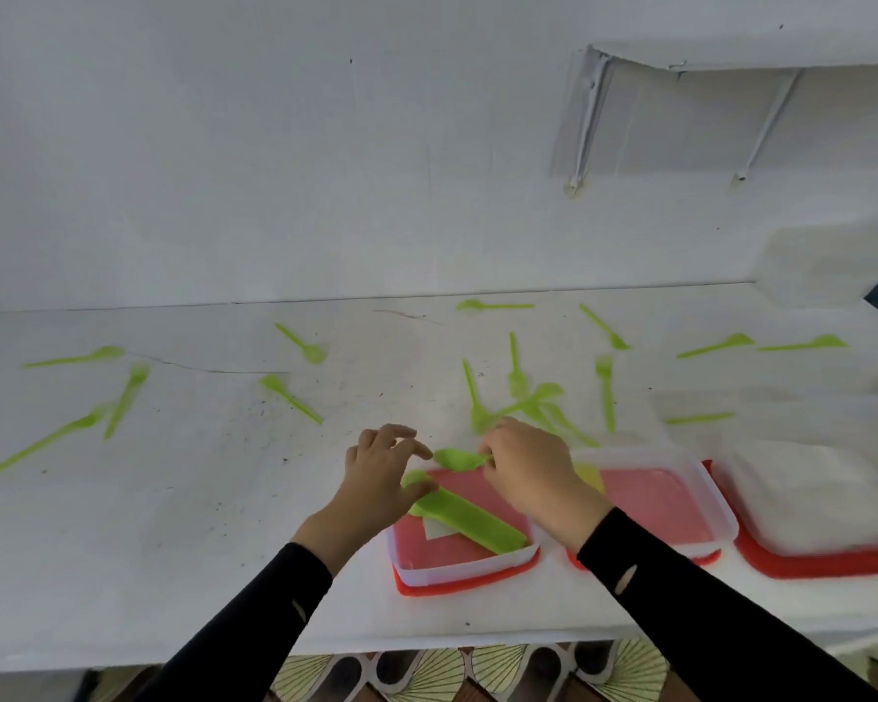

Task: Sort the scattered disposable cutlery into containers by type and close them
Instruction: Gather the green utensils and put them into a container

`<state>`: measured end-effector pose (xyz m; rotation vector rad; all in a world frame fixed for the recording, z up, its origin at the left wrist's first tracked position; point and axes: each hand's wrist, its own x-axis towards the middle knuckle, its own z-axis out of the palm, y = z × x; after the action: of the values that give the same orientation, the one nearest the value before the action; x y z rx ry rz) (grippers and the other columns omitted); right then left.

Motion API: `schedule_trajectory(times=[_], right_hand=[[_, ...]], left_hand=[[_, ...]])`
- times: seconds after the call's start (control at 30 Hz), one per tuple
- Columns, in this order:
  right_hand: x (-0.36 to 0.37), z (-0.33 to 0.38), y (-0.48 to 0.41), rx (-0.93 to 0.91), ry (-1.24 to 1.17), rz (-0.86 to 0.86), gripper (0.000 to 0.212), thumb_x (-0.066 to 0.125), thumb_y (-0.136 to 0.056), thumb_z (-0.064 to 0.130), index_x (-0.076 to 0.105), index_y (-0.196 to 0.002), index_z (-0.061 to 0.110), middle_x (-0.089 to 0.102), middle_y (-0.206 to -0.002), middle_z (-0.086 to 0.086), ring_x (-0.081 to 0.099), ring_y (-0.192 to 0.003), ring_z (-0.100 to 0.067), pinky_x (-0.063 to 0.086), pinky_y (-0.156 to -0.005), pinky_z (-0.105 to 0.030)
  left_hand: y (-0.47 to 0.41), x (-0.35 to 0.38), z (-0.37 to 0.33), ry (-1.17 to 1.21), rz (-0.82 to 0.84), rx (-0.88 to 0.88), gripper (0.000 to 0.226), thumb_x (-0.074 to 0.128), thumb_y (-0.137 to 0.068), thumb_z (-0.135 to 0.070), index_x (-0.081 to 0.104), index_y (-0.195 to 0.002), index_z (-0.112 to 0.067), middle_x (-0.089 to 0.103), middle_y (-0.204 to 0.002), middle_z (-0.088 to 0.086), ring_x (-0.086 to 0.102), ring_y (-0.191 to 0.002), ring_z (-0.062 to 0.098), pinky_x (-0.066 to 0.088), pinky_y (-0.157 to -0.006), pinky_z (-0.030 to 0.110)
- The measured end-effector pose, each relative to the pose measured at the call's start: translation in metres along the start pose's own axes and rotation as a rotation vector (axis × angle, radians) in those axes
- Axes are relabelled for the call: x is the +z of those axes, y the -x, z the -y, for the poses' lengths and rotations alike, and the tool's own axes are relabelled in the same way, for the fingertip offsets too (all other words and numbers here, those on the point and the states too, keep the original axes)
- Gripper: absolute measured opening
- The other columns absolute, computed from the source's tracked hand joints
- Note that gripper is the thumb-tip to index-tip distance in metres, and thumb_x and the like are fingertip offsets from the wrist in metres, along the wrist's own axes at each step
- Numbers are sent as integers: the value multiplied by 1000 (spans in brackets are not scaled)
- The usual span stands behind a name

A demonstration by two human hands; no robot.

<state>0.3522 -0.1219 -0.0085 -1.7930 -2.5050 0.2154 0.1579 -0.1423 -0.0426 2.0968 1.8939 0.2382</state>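
Head view: the right hand (528, 468) pinches a green plastic spoon (460, 459) by its handle, holding it level just above the far edge of the left container (416, 570). A neat stack of green cutlery (472, 521) already lies inside that container. The left hand (376, 478) hangs beside the spoon's bowl with its fingers (401, 440) loosely curled. Its thumb is against the near end of the stack, though I cannot tell whether it actually grips anything.

The spoon looks very light, thin and a little springy, with a smooth surface that could slip or flick out of a loose pinch. Mid-handle is probably the best place to hold it, keeping the bowl free to nest onto the stack.

A second container (726, 519) stands just to the right, and many more green pieces, such as a fork (606, 392), lie scattered over the white bench (199, 499).
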Motion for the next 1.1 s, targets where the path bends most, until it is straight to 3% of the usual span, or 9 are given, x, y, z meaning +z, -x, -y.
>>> schedule_trajectory(times=[0.1, 0.2, 0.5, 0.7, 0.9, 0.97, 1.03, 1.1], right_hand=[[10, 16, -8, -34, 79, 41, 26, 54, -91, 7, 66, -114, 14, 56, -117, -5, 61, -105, -27, 40, -72, -30], [18, 25, -16, -73, 87, 123, 24, 51, -97, 16, 62, -117, 10, 52, -118, -8, 60, -107, -30, 36, -72, -32], [38, 29, -20, -11, -263, 263, 19, 55, -95, 16, 70, -107, 10, 65, -108, -9, 63, -99, -28, 48, -85, -32], [26, 13, -13, 39, -53, 360, 29, 44, -91, -3, 68, -107, 3, 65, -100, -13, 64, -93, -32, 48, -77, -32], [30, 24, -4, 48, 93, 289, 29, 42, -95, -3, 61, -117, 0, 61, -121, -17, 61, -112, -35, 48, -89, -37], [30, 25, -5, 55, 69, 336, 25, 44, -94, -2, 63, -109, 2, 63, -115, -18, 63, -107, -35, 48, -85, -36], [29, 21, -9, 58, 27, 421, 16, 48, -91, 2, 60, -85, 8, 64, -92, -14, 63, -88, -31, 47, -72, -32], [24, 16, -10, 66, -19, 491, 19, 57, -91, 16, 56, -73, 9, 53, -68, -4, 54, -68, -23, 41, -59, -27]], left_hand=[[3, -2, 8, -13, 17, 77, 52, 73, -82, -42, 57, -131, -33, 35, -146, -7, 32, -127, 22, 29, -107, 29], [2, -8, 12, -79, 47, 168, 55, 72, -82, -42, 56, -134, -34, 38, -143, -9, 35, -117, 21, 29, -102, 23], [4, -11, 14, -295, 134, 225, 50, 62, -90, -43, 52, -139, -34, 33, -139, -4, 32, -118, 22, 33, -104, 28], [-3, -11, 15, -281, 200, 257, 50, 62, -91, -43, 54, -138, -31, 34, -138, -4, 33, -116, 21, 35, -103, 28], [-4, -6, 16, -209, 247, 252, 46, 59, -94, -31, 52, -139, -29, 43, -139, -7, 35, -113, 19, 38, -101, 31], [-5, -7, 15, -218, 251, 254, 46, 58, -94, -29, 51, -139, -30, 47, -136, -7, 37, -113, 20, 40, -99, 31], [-5, -8, 14, -202, 263, 247, 48, 58, -93, -28, 50, -140, -31, 48, -133, -5, 39, -115, 20, 41, -98, 32], [-5, -8, 15, -152, 277, 232, 48, 60, -92, -25, 51, -139, -32, 49, -131, -2, 41, -117, 20, 42, -98, 34]])
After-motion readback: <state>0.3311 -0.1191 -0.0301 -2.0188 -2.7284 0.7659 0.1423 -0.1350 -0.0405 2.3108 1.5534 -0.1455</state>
